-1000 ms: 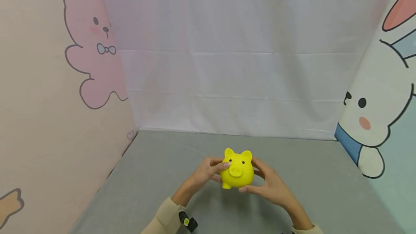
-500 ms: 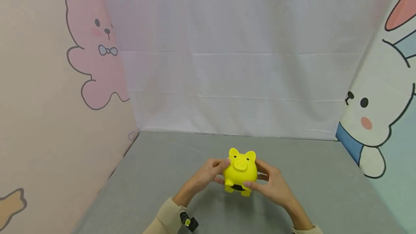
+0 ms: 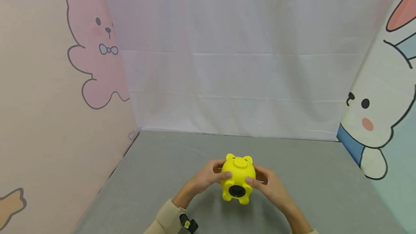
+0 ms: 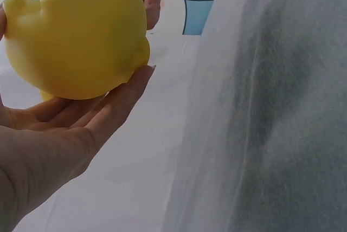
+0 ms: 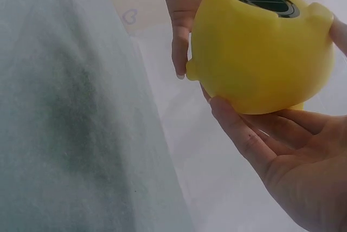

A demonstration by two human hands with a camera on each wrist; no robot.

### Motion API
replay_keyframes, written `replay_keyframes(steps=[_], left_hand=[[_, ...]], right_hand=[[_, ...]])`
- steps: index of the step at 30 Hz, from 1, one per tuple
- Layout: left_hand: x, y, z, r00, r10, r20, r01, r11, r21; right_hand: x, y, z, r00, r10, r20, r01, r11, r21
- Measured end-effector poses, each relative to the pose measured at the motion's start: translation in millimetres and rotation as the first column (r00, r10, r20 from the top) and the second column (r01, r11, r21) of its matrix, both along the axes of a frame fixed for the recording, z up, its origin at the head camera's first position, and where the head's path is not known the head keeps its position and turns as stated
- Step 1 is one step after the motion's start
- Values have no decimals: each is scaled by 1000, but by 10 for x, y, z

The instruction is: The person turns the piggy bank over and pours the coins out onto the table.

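Note:
A yellow piggy bank (image 3: 238, 174) is held between both hands, above the grey tabletop. It tilts back, so its snout points upward and the round black plug (image 3: 237, 191) on its underside faces the head camera. My left hand (image 3: 207, 176) grips its left side, thumb in front and fingers behind. On the other side my right hand (image 3: 271, 185) grips it the same way, its thumb near the front leg. Both wrist views show the piggy bank (image 4: 81, 37) from its side, with fingers curved around the body.
The grey cloth-covered table (image 3: 175, 147) spreads around the hands. A white curtain (image 3: 227, 64) hangs behind it. Walls with cartoon rabbits (image 3: 97, 64) stand at the left and right. A black strap device (image 3: 188, 223) sits on the left wrist.
The piggy bank has tipped backward in the hands: its face has turned upward and the black plug underneath has come into sight. Both thumbs now lie on its front.

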State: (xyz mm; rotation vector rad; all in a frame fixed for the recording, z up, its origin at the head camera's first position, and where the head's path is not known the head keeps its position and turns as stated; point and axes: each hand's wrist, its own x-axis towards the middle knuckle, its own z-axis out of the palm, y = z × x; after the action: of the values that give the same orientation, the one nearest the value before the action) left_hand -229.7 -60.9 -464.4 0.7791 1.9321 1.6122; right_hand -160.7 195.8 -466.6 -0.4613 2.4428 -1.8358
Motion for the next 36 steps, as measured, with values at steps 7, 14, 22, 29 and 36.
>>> replay_keyframes(steps=[7, 14, 22, 29, 36], left_hand=[[-14, 2, -48, 999, 41, 7, -41, 999, 27], [-13, 16, -59, 995, 102, 7, -102, 994, 36], [-1, 70, -107, 987, 131, 94, -137, 989, 59], [37, 130, -134, 976, 117, 183, -134, 987, 84], [66, 145, -123, 968, 84, 238, -107, 990, 86]], right_hand=[[8, -25, 14, 1000, 1, 8, -1, 1000, 27], [5, -55, 64, 993, -111, -43, 116, 986, 117], [42, -35, 27, 974, -93, -207, 118, 987, 110], [57, -80, 0, 971, -81, -223, 107, 988, 110], [55, -91, -17, 976, -119, -184, 135, 988, 75]])
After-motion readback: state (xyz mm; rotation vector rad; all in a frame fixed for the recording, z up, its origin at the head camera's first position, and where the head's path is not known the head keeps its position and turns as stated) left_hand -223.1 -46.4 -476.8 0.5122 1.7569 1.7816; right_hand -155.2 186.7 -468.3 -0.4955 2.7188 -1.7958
